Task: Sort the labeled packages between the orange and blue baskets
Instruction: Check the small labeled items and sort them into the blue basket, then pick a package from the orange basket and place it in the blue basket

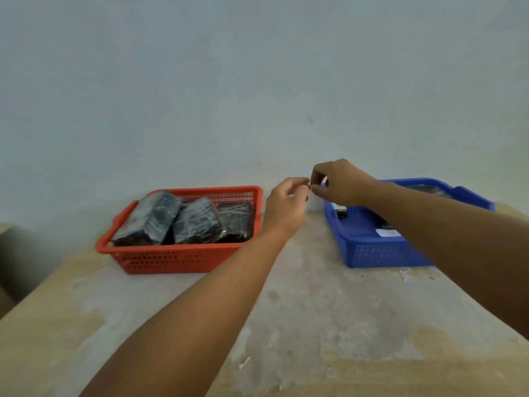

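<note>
The orange basket stands at the left on the table and holds three dark packages wrapped in shiny film. At the right, the blue basket holds a dark package at its far-left corner and another at the back. A white label shows beside my forearm, which hides much of the basket's inside. My left hand and my right hand meet in the air between the baskets with fingertips pinched together. I cannot make out anything between the fingers.
The worn wooden table reaches to a pale wall right behind the baskets. Its left edge runs diagonally at the lower left, with a darker area beyond it.
</note>
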{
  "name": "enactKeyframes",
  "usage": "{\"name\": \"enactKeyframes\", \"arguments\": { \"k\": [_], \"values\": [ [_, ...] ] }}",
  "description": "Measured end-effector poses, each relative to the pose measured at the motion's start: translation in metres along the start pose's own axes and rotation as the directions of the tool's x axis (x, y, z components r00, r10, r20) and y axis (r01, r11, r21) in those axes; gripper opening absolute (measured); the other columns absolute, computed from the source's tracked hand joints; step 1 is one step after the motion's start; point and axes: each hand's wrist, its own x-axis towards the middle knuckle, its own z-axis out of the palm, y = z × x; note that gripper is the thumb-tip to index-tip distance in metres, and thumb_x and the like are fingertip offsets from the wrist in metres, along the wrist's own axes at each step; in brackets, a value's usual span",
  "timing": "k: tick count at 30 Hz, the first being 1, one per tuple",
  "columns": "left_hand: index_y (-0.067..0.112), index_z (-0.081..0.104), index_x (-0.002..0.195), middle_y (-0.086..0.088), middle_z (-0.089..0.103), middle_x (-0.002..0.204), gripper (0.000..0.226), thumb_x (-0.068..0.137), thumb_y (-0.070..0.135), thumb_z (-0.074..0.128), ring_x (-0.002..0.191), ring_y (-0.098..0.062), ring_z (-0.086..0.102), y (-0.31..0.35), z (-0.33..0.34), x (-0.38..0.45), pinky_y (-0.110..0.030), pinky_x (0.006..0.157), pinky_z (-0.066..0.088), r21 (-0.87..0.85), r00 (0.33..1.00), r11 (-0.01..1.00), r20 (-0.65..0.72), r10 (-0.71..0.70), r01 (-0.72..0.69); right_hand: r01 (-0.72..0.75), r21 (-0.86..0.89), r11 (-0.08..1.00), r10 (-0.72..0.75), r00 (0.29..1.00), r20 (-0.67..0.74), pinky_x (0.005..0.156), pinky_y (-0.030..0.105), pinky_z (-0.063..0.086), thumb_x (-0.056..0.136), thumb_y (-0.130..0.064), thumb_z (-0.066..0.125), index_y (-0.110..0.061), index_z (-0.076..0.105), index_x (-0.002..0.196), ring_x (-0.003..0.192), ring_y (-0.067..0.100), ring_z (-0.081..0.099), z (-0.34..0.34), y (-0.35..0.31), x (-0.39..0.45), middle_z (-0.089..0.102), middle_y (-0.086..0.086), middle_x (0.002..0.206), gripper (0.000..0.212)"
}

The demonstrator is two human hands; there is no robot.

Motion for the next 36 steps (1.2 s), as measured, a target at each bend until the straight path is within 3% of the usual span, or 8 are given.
{"name": "enactKeyframes", "arguments": {
  "k": [2, 5, 10, 15, 21, 26, 32, 36],
  "values": [
    [0.020, 0.069, 0.103, 0.001, 0.073, 0.101, 0.020, 0.094, 0.016, 0.051, 0.089, -0.011, 0.069, 0.006, -0.044, -0.009, -0.032, 0.082, 0.054, 0.019, 0.995, 0.996, -0.043, 0.093, -0.092, 0.182, -0.030, 0.983, -0.180, 0.982, 0.055, 0.071, 0.029, 0.046, 0.090, -0.025, 0.065, -0.017, 0.068, 0.099, 0.083, 0.014, 0.062, 0.009, -0.030, -0.004, 0.069, -0.004, 0.095, 0.013],
    [0.026, 0.068, 0.100, 0.011, 0.070, 0.100, 0.016, 0.093, 0.018, 0.056, 0.093, -0.003, 0.065, -0.003, -0.123, -0.019, -0.014, 0.082, 0.047, 0.354, 0.962, 0.913, -0.102, 0.253, -0.202, 0.342, -0.015, 0.940, -0.337, 0.933, 0.126, 0.078, 0.025, 0.043, 0.087, -0.026, 0.069, -0.018, 0.066, 0.108, 0.090, 0.013, 0.059, 0.032, -0.071, -0.001, 0.067, -0.003, 0.105, 0.022],
    [0.019, 0.058, 0.129, -0.007, 0.056, 0.134, 0.040, 0.091, 0.029, 0.056, 0.127, -0.027, 0.047, -0.052, -0.246, -0.020, -0.045, 0.104, 0.037, 0.845, 0.942, 0.528, -0.242, 0.233, 0.087, 0.440, -0.013, 0.898, -0.432, 0.887, 0.165, 0.091, 0.031, 0.042, 0.082, -0.031, 0.074, -0.023, 0.059, 0.121, 0.112, 0.019, 0.054, 0.069, -0.123, 0.022, 0.061, -0.001, 0.123, 0.043],
    [0.031, 0.035, 0.146, 0.003, 0.029, 0.158, 0.056, 0.094, 0.050, 0.037, 0.142, -0.022, 0.026, -0.090, -0.281, -0.021, -0.059, 0.109, 0.020, 0.866, 0.945, 0.389, -0.322, -0.050, 0.315, 0.499, -0.113, 0.859, -0.456, 0.847, 0.273, 0.110, 0.043, 0.039, 0.081, -0.033, 0.076, -0.028, 0.046, 0.141, 0.135, 0.021, 0.043, 0.105, -0.154, 0.048, 0.046, -0.003, 0.149, 0.068],
    [0.032, 0.030, 0.146, 0.000, 0.039, 0.150, 0.057, 0.095, 0.053, 0.020, 0.136, -0.023, 0.034, -0.104, -0.276, -0.022, -0.063, 0.107, 0.018, 0.897, 0.949, 0.328, -0.315, 0.003, 0.296, 0.497, -0.129, 0.858, -0.425, 0.828, 0.366, 0.115, 0.047, 0.034, 0.082, -0.033, 0.076, -0.035, 0.036, 0.150, 0.143, 0.020, 0.033, 0.130, -0.164, 0.068, 0.035, -0.002, 0.159, 0.079],
    [0.032, 0.028, 0.148, 0.001, 0.036, 0.153, 0.060, 0.094, 0.054, 0.017, 0.140, -0.021, 0.029, -0.107, -0.276, -0.021, -0.061, 0.108, 0.014, 0.897, 0.951, 0.341, -0.308, 0.026, 0.281, 0.481, -0.087, 0.873, -0.447, 0.857, 0.255, 0.106, 0.040, 0.042, 0.082, -0.036, 0.073, -0.030, 0.042, 0.144, 0.131, 0.020, 0.047, 0.136, -0.160, 0.067, 0.050, 0.000, 0.145, 0.070],
    [0.031, 0.030, 0.148, 0.000, 0.038, 0.152, 0.058, 0.094, 0.053, 0.021, 0.141, -0.022, 0.029, -0.107, -0.274, -0.021, -0.062, 0.109, 0.013, 0.895, 0.945, 0.336, -0.324, 0.036, 0.294, 0.143, 0.281, 0.949, -0.099, 0.982, -0.164, 0.065, 0.019, 0.045, 0.086, -0.036, 0.067, -0.029, 0.051, 0.117, 0.083, 0.009, 0.061, 0.122, -0.136, 0.057, 0.064, -0.008, 0.099, 0.036],
    [0.030, 0.030, 0.148, -0.001, 0.040, 0.151, 0.058, 0.095, 0.052, 0.022, 0.139, -0.023, 0.032, -0.103, -0.272, -0.022, -0.061, 0.110, 0.014, 0.896, 0.947, 0.339, -0.319, 0.040, 0.287, -0.154, 0.695, 0.702, 0.393, 0.898, -0.199, 0.059, 0.032, 0.053, 0.087, -0.046, 0.061, -0.020, 0.054, 0.103, 0.080, 0.014, 0.066, 0.106, -0.129, 0.059, 0.068, 0.001, 0.095, 0.031]
  ]
}}
